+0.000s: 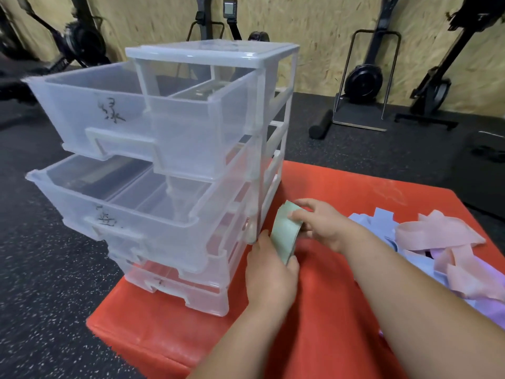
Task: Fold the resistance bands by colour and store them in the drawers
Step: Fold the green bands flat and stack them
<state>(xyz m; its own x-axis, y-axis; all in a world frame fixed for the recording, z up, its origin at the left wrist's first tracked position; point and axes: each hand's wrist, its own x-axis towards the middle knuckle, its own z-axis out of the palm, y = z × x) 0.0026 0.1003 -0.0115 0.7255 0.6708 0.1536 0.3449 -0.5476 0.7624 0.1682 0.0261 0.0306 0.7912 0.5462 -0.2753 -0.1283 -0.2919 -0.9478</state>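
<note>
While drawers [114,116] gape (contents unclear), left hand [269,272] and right hand [321,227] grip green band [284,237].

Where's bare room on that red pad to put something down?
Bare red pad shows beyond the green band, between the drawer unit and the loose bands, and near the front, between the left forearm and right forearm. Crowded: the right, where the bands pile up, and mid-pad, where the left hand and right hand hold the green band.
</note>
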